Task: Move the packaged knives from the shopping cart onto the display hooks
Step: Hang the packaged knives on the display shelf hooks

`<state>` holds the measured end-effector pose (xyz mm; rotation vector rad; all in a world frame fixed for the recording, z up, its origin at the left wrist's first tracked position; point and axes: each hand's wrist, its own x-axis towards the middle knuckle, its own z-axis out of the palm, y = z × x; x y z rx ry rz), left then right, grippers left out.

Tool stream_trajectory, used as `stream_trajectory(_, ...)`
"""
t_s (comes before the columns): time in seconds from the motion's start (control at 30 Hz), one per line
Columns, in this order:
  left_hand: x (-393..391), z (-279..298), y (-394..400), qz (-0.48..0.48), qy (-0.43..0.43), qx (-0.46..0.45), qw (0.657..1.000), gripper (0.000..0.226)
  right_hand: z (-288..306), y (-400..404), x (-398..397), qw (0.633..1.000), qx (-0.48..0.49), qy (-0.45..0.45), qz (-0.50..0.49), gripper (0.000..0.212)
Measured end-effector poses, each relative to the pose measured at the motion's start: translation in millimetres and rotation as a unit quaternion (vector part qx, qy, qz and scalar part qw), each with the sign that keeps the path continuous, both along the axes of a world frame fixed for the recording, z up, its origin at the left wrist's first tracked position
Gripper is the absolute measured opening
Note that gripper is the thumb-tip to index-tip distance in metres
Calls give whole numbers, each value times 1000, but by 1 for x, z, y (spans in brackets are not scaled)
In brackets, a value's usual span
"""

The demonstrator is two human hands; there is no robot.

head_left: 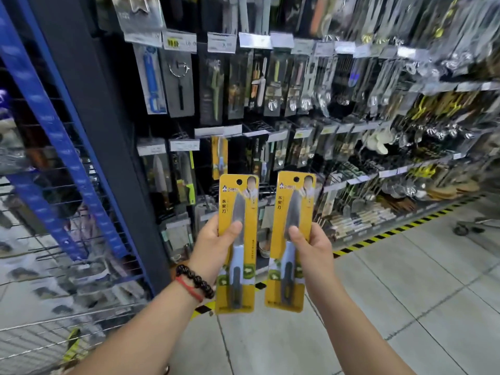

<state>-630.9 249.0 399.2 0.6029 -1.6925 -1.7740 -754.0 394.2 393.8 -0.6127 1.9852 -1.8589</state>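
hands holding two yellow knife packs, shopping cart left

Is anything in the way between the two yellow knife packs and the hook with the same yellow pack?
Nothing visible. The left knife pack and right knife pack are held upright in open air below the hanging yellow pack.

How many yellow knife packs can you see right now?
3. One pack in the left hand, one pack in the right hand, and one hung pack on the display behind. More may be hidden behind it.
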Motion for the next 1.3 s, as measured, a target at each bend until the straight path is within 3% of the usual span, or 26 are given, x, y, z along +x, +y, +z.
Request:
stream_trajectory(0.17,-51,-24,-41,41,8,9,999,20,-12,-38,-56,1000,11,-4,17,8)
stream_trajectory(0.5,-119,-49,-143,95,-28,111,989,16,-45,-169,-157,990,96,-8,102,12)
stream_trajectory(0.73,-134,-54,-190,156,-81,99,979,11,-65,-246,-189,977,113,-33,179,6)
stream_trajectory(0.93,-157,-50,-219,187,-96,71,975,17,-73,-303,-221,964,93,-42,245,15)
stream_trajectory(1.3,-186,-61,-234,279,-82,143,946,20,-90,-383,-247,921,125,18,368,14)
